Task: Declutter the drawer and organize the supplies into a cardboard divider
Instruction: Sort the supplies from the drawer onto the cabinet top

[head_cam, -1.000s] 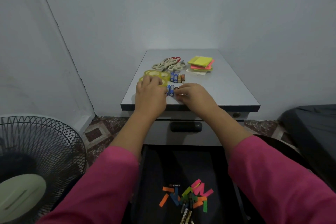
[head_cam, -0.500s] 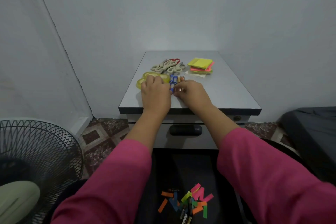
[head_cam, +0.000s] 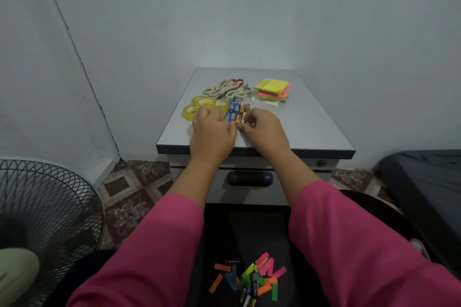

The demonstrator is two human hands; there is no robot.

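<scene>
I see a floor fan (head_cam: 42, 227) at the lower left of the frame and a dark cushion (head_cam: 429, 182) at the right edge. The open drawer (head_cam: 249, 232) at bottom centre holds coloured paper strips (head_cam: 259, 274) and a few batteries (head_cam: 248, 300). On the cabinet top (head_cam: 311, 127), mid-frame, lie scissors (head_cam: 228, 88), sticky notes (head_cam: 273, 90), tape rolls (head_cam: 207, 104) and a cluster of batteries (head_cam: 235, 113). My left hand (head_cam: 212, 134) rests fingers-down at the tape and batteries; I cannot tell whether it grips anything. My right hand (head_cam: 264, 129) curls its fingers, pinching something small beside the batteries. The right half of the top lies bare to its edge.
</scene>
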